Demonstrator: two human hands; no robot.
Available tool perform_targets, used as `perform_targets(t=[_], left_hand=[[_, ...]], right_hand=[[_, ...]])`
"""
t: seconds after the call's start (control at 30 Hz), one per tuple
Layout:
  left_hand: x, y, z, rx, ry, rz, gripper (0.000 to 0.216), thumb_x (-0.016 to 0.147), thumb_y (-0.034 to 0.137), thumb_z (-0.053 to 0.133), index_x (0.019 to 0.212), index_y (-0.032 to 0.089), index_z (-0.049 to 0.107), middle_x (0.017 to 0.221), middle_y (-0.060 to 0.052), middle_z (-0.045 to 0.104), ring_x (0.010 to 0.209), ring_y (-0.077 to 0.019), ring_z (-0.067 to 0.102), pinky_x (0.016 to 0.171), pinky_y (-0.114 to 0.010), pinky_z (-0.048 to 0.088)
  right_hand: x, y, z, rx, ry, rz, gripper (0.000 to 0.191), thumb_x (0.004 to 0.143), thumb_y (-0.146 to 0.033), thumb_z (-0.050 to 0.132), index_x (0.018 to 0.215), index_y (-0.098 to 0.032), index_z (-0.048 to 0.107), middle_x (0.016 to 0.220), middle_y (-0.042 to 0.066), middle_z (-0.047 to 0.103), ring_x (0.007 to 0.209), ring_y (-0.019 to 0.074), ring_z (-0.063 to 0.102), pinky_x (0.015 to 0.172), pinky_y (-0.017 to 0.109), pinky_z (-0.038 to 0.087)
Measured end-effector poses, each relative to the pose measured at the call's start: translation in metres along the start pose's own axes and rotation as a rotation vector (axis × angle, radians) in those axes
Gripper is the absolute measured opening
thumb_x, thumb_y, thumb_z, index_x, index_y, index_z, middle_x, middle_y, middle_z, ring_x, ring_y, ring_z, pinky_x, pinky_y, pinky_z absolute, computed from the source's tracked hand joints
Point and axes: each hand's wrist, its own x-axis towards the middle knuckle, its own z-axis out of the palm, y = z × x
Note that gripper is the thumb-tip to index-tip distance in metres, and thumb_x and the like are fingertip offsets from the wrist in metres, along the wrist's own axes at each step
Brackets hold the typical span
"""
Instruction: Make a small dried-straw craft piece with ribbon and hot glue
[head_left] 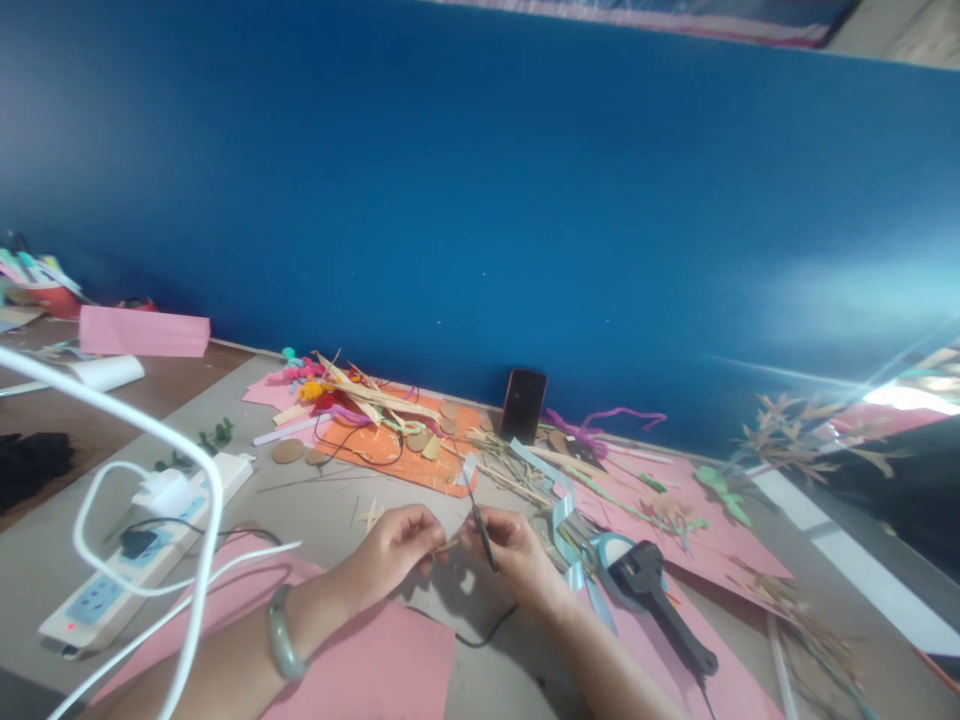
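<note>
My left hand (409, 540), with a jade-coloured bangle (283, 632) on the wrist, is closed in a pinch. A small tan strip (450, 545) runs from its fingertips to those of my right hand (510, 550). That hand is also closed, around a slim tool (482, 530) with a dark handle and a thin, pale metal end pointing up and away. Whether it is a knife or tweezers cannot be made out. Both hands hover close together over the grey tabletop (330, 530), just above a sheet of pink paper (375, 660).
Right of my hands lies a black glue gun (667, 610) by a roll of pale blue ribbon (615, 555). A phone (523, 405) leans on the blue partition (480, 200). Dried stalks (510, 470) and orange paper (397, 450) lie ahead. A power strip (150, 550) and white cable (214, 520) occupy the left.
</note>
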Motion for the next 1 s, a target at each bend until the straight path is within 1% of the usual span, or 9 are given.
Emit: perform_targets(t=[0.07, 0.17, 0.33, 0.4, 0.57, 0.73, 0.8, 0.9, 1.0], left_hand=[[0.001, 0.0, 0.0, -0.051, -0.02, -0.037, 0.03, 0.08, 0.044, 0.06, 0.074, 0.016, 0.056, 0.057, 0.002, 0.056, 0.045, -0.0079, 0.047, 0.042, -0.018, 0.034], [0.002, -0.002, -0.001, -0.116, -0.028, -0.043, 0.031, 0.075, 0.044, 0.067, 0.078, 0.016, 0.055, 0.059, 0.001, 0.06, 0.046, -0.0075, 0.05, 0.045, -0.018, 0.038], [0.002, -0.007, -0.003, -0.119, -0.151, -0.061, 0.034, 0.074, 0.046, 0.068, 0.075, 0.013, 0.061, 0.067, -0.004, 0.068, 0.045, -0.0059, 0.048, 0.042, -0.017, 0.039], [0.001, -0.007, -0.003, -0.125, -0.165, -0.057, 0.034, 0.074, 0.045, 0.068, 0.075, 0.013, 0.061, 0.068, -0.005, 0.069, 0.043, -0.0055, 0.046, 0.039, -0.017, 0.039], [0.0, -0.001, -0.001, -0.127, -0.084, -0.071, 0.037, 0.075, 0.05, 0.065, 0.078, 0.013, 0.06, 0.072, -0.007, 0.071, 0.039, -0.006, 0.048, 0.034, -0.018, 0.04], [-0.003, 0.002, 0.001, -0.103, -0.074, -0.047, 0.036, 0.079, 0.05, 0.061, 0.079, 0.014, 0.058, 0.067, -0.004, 0.069, 0.036, -0.0062, 0.05, 0.032, -0.016, 0.038], [-0.003, 0.0, 0.002, -0.117, -0.076, -0.039, 0.035, 0.079, 0.05, 0.059, 0.079, 0.015, 0.056, 0.07, -0.004, 0.07, 0.036, -0.0065, 0.051, 0.031, -0.016, 0.038], [-0.002, -0.003, 0.003, -0.134, -0.056, -0.025, 0.032, 0.079, 0.047, 0.059, 0.079, 0.015, 0.055, 0.076, -0.006, 0.071, 0.038, -0.0073, 0.052, 0.032, -0.017, 0.039], [-0.002, 0.001, 0.001, -0.088, -0.007, 0.007, 0.028, 0.08, 0.042, 0.06, 0.076, 0.014, 0.058, 0.071, -0.004, 0.069, 0.04, -0.0071, 0.052, 0.037, -0.018, 0.039]], right_hand=[[-0.001, 0.0, 0.0, 0.021, -0.052, 0.006, 0.025, 0.074, -0.038, 0.07, 0.065, -0.017, 0.062, 0.058, -0.001, 0.061, 0.051, 0.0126, 0.055, 0.053, 0.024, 0.043], [-0.002, 0.0, 0.0, 0.061, -0.079, 0.028, 0.027, 0.071, -0.04, 0.072, 0.065, -0.017, 0.062, 0.058, -0.001, 0.062, 0.052, 0.0138, 0.056, 0.056, 0.026, 0.045], [-0.001, 0.004, -0.003, 0.013, -0.081, -0.003, 0.023, 0.071, -0.036, 0.074, 0.066, -0.016, 0.065, 0.061, -0.001, 0.063, 0.054, 0.012, 0.055, 0.055, 0.022, 0.041], [-0.001, 0.006, -0.004, 0.007, -0.067, -0.007, 0.022, 0.072, -0.036, 0.073, 0.068, -0.015, 0.067, 0.06, -0.001, 0.063, 0.054, 0.0112, 0.053, 0.054, 0.021, 0.04], [-0.001, 0.006, -0.002, 0.011, -0.022, -0.007, 0.022, 0.074, -0.037, 0.07, 0.072, -0.015, 0.07, 0.059, 0.0, 0.064, 0.052, 0.0118, 0.053, 0.051, 0.022, 0.04], [0.001, 0.005, 0.003, -0.049, 0.0, -0.028, 0.015, 0.074, -0.025, 0.068, 0.063, -0.015, 0.065, 0.058, -0.001, 0.06, 0.053, 0.0112, 0.052, 0.052, 0.021, 0.04], [0.001, 0.005, 0.003, -0.076, 0.014, -0.055, 0.015, 0.074, -0.02, 0.065, 0.059, -0.016, 0.063, 0.056, -0.002, 0.058, 0.052, 0.0103, 0.051, 0.051, 0.02, 0.039], [0.001, 0.003, 0.003, -0.094, 0.007, -0.069, 0.014, 0.073, -0.016, 0.063, 0.059, -0.016, 0.063, 0.056, -0.003, 0.057, 0.051, 0.0096, 0.049, 0.05, 0.02, 0.038], [0.001, 0.003, 0.003, -0.1, 0.004, -0.042, 0.014, 0.073, -0.018, 0.064, 0.06, -0.015, 0.063, 0.056, -0.002, 0.058, 0.051, 0.0099, 0.051, 0.05, 0.02, 0.038]])
